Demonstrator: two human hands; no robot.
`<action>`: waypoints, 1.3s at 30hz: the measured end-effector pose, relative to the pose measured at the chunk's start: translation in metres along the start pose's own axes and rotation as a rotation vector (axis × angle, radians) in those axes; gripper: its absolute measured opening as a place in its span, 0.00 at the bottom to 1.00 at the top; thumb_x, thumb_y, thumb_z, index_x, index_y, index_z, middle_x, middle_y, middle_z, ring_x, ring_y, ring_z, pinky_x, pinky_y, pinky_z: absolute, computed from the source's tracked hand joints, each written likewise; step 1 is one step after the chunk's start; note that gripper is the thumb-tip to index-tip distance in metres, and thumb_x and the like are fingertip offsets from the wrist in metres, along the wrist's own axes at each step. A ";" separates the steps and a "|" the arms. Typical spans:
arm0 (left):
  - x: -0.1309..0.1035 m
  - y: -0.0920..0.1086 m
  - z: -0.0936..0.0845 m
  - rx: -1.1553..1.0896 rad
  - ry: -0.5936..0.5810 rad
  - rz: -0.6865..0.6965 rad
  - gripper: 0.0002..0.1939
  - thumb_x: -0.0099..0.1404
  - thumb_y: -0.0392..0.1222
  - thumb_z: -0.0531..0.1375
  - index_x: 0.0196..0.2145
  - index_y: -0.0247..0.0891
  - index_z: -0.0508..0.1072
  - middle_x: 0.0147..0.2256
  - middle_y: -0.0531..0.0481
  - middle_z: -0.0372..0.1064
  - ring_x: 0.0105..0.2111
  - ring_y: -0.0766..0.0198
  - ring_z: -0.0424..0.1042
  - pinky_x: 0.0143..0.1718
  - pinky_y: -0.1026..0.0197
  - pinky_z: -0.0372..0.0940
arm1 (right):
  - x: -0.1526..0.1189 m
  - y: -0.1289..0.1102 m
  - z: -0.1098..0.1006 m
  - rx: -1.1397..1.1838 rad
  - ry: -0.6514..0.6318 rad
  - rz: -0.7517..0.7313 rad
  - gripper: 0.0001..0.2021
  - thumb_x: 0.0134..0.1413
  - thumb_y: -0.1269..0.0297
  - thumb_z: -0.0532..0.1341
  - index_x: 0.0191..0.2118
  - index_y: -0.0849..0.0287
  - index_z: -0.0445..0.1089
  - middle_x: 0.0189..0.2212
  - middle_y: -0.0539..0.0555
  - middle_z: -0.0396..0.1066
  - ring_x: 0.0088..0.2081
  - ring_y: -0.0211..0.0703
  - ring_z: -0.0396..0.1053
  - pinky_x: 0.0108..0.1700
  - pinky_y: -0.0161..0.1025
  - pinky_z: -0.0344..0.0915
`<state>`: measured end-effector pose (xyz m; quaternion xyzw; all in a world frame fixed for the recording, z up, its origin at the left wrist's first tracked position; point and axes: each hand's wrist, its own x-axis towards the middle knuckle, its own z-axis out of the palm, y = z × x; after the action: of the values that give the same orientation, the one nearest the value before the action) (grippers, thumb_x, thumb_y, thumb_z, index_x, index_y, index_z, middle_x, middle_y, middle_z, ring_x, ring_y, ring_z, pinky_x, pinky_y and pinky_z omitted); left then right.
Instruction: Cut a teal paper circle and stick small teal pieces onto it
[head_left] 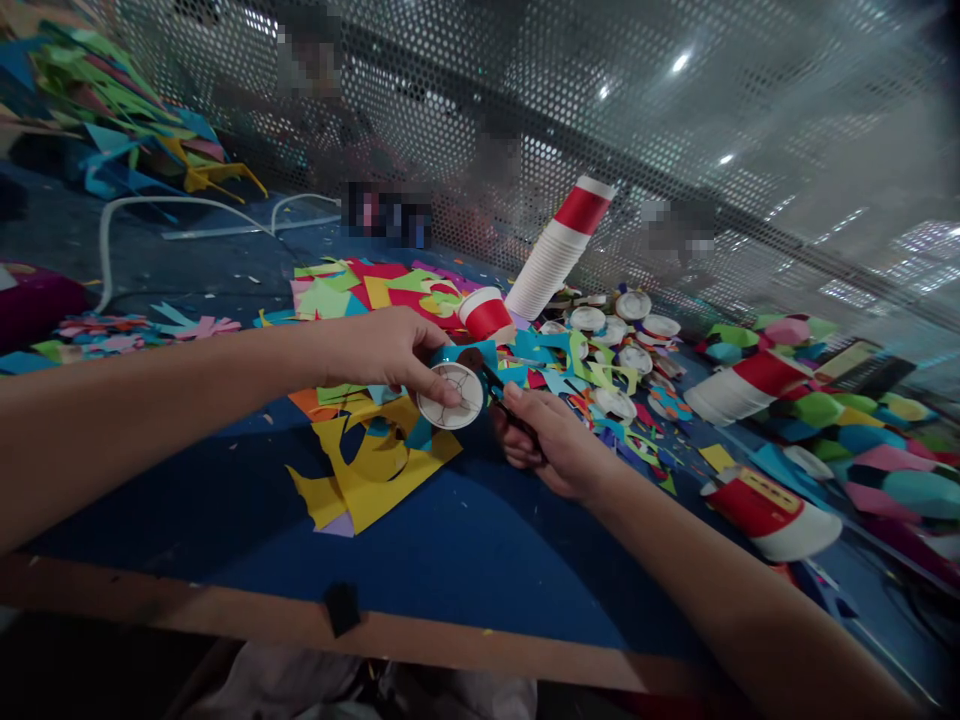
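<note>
My left hand (405, 350) pinches a round white paper cup base (454, 408) with dark lines drawn across it; the thumb lies on its face. A piece of blue paper (481, 354) shows just behind the disc, against the fingers. Black-handled scissors (531, 428) are gripped in my right hand (551, 440), their dark blades at the edge of the blue paper. How far the blades are apart is hard to see. Below the left hand lie yellow paper offcuts (375, 470) with curved cut-outs.
A tall stack of white-and-red paper cups (551, 260) leans behind my hands. Beside it are several cut cup bases (634, 305) and coloured scraps (352, 285). More cups (750, 385) lie at right, near a cut red cup (769, 510). The table's wooden edge (247, 610) runs in front.
</note>
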<state>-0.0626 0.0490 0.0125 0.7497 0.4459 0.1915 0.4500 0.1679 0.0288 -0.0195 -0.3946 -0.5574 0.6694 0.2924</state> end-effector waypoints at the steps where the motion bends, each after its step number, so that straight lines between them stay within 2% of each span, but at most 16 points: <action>1: 0.000 0.000 0.000 0.033 -0.008 0.015 0.16 0.50 0.51 0.70 0.32 0.38 0.77 0.29 0.55 0.73 0.30 0.66 0.68 0.31 0.65 0.58 | 0.000 0.000 0.000 -0.003 -0.002 0.001 0.26 0.46 0.40 0.68 0.23 0.60 0.64 0.11 0.41 0.50 0.14 0.27 0.42 0.16 0.28 0.40; 5: 0.000 0.002 -0.001 0.186 -0.011 0.052 0.20 0.49 0.55 0.71 0.25 0.37 0.71 0.23 0.57 0.65 0.24 0.69 0.61 0.26 0.64 0.52 | 0.000 -0.001 0.001 -0.018 -0.011 0.005 0.26 0.45 0.40 0.69 0.23 0.60 0.64 0.12 0.41 0.50 0.14 0.27 0.42 0.16 0.28 0.41; 8: 0.001 0.003 0.000 0.177 -0.022 0.048 0.20 0.50 0.56 0.70 0.25 0.39 0.71 0.22 0.57 0.63 0.22 0.69 0.58 0.25 0.63 0.49 | 0.000 -0.002 0.001 -0.033 -0.041 0.006 0.26 0.45 0.40 0.69 0.22 0.60 0.63 0.12 0.41 0.50 0.14 0.27 0.42 0.16 0.28 0.40; 15: 0.001 0.002 0.001 0.146 0.047 0.023 0.21 0.48 0.58 0.70 0.27 0.39 0.73 0.23 0.56 0.63 0.25 0.66 0.60 0.28 0.62 0.51 | 0.000 -0.002 0.001 -0.041 -0.042 -0.004 0.28 0.46 0.40 0.68 0.20 0.58 0.59 0.12 0.41 0.50 0.14 0.27 0.42 0.16 0.29 0.40; 23: 0.002 0.001 0.004 0.116 0.076 0.012 0.22 0.47 0.58 0.70 0.27 0.38 0.71 0.23 0.55 0.64 0.25 0.65 0.63 0.26 0.62 0.50 | 0.000 -0.002 0.001 -0.013 -0.020 -0.003 0.26 0.48 0.42 0.68 0.21 0.58 0.59 0.12 0.42 0.50 0.14 0.27 0.43 0.17 0.30 0.39; 30: 0.002 0.000 0.005 0.049 0.053 0.032 0.21 0.49 0.57 0.69 0.32 0.38 0.73 0.30 0.52 0.73 0.33 0.61 0.71 0.30 0.62 0.56 | -0.001 0.000 0.006 0.018 0.052 -0.041 0.27 0.43 0.40 0.70 0.22 0.58 0.60 0.12 0.41 0.51 0.14 0.28 0.43 0.17 0.30 0.40; 35: 0.004 -0.006 0.009 -0.091 -0.052 0.048 0.21 0.50 0.50 0.70 0.39 0.39 0.74 0.39 0.50 0.77 0.40 0.59 0.74 0.38 0.62 0.63 | -0.002 0.002 0.007 0.064 0.083 -0.087 0.28 0.43 0.39 0.70 0.22 0.58 0.59 0.11 0.40 0.49 0.13 0.27 0.43 0.18 0.29 0.42; 37: 0.004 -0.005 0.011 -0.134 -0.063 0.038 0.19 0.51 0.48 0.70 0.39 0.38 0.74 0.41 0.50 0.77 0.42 0.58 0.74 0.41 0.62 0.64 | -0.002 0.002 0.006 0.069 0.073 -0.099 0.29 0.44 0.39 0.70 0.22 0.57 0.57 0.11 0.41 0.50 0.13 0.27 0.43 0.17 0.29 0.42; 39: 0.003 -0.003 0.011 -0.114 -0.045 0.016 0.17 0.52 0.48 0.69 0.37 0.38 0.75 0.39 0.50 0.77 0.41 0.59 0.74 0.40 0.63 0.64 | -0.001 0.002 0.004 0.066 0.070 -0.099 0.29 0.44 0.39 0.70 0.22 0.57 0.56 0.12 0.41 0.51 0.14 0.28 0.43 0.17 0.29 0.41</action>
<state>-0.0549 0.0465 0.0035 0.7307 0.4179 0.2032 0.5002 0.1650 0.0255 -0.0214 -0.3797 -0.5435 0.6578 0.3574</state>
